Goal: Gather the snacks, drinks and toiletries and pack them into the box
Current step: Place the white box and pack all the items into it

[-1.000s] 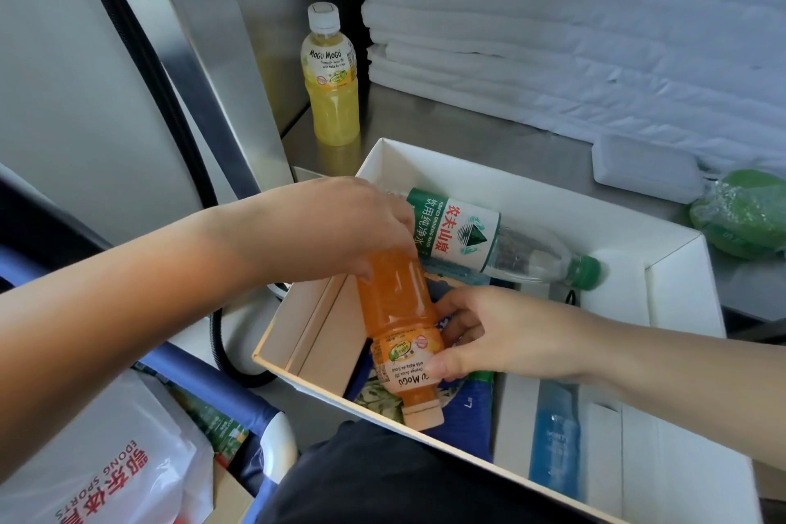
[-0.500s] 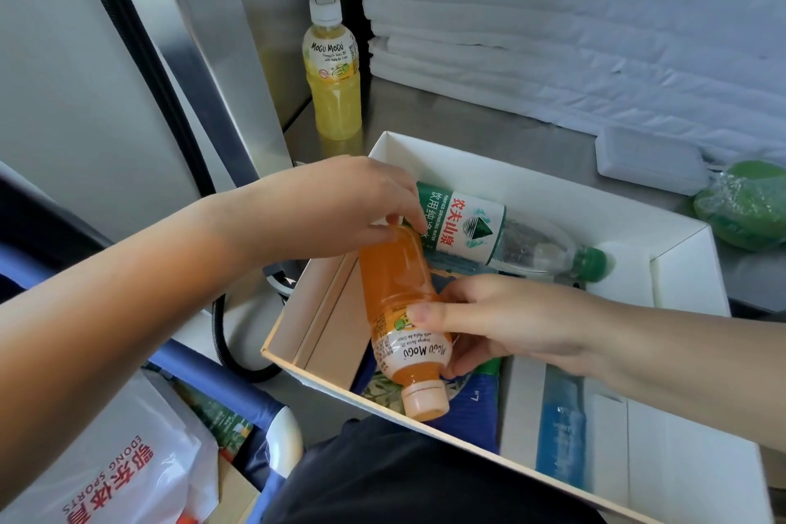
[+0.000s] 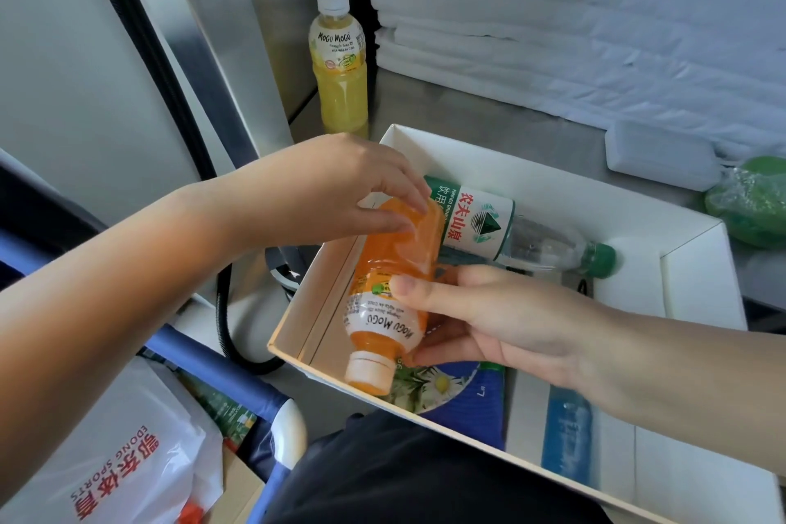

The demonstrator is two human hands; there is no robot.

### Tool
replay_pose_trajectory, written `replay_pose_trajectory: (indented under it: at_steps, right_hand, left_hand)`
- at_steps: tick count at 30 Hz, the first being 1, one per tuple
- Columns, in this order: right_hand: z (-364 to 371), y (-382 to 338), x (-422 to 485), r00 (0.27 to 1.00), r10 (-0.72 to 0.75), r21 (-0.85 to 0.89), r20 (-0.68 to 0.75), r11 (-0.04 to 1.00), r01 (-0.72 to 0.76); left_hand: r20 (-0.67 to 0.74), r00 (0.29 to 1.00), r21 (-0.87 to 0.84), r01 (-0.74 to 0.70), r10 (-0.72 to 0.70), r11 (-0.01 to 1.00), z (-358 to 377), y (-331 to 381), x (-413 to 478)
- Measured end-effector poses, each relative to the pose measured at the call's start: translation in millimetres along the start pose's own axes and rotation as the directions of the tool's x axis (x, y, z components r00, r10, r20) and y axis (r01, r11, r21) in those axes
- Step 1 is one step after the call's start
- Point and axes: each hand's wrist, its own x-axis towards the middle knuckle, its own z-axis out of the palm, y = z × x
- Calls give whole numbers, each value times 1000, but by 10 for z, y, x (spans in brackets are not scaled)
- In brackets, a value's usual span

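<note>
The orange plastic juice bottle with a pale cap (image 3: 391,281) is tilted over the near-left corner of the open white cardboard box (image 3: 531,179), cap toward the near wall and base beside a clear, green-capped water bottle (image 3: 510,234) lying inside. The left hand (image 3: 336,187) pinches its base from above with curled fingers (image 3: 408,191). The right hand (image 3: 502,323) clamps the labelled part, thumb on top and fingers underneath.

Water bottle (image 3: 476,221) in the box (image 3: 595,204); upright juice bottle (image 3: 340,68) behind its left corner.
</note>
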Motion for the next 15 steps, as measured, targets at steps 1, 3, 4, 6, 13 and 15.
replay_pose_trajectory:
  at_steps: [1, 3, 4, 6, 13, 15]
  right_hand:
    - [23, 19, 25, 1000, 0, 24, -14, 1000, 0]
    - [65, 53, 71, 999, 2, 49, -35, 999, 0]
    - [81, 66, 90, 999, -1, 53, -43, 999, 3]
    - [102, 87, 112, 999, -13, 55, -51, 998, 15]
    - [101, 156, 138, 996, -72, -24, -54, 997, 71]
    - [87, 192, 149, 993, -98, -96, -69, 991, 91]
  left_hand:
    - [14, 1000, 1, 3, -3, 1000, 17, -1, 1]
    - [45, 999, 11, 10, -11, 1000, 57, -3, 5]
    - [61, 998, 19, 14, -15, 1000, 70, -6, 6]
    - [86, 996, 31, 23, -26, 999, 76, -12, 0]
    - [188, 981, 47, 41, -49, 998, 29, -54, 49]
    - [208, 977, 68, 39, -52, 997, 36, -68, 73]
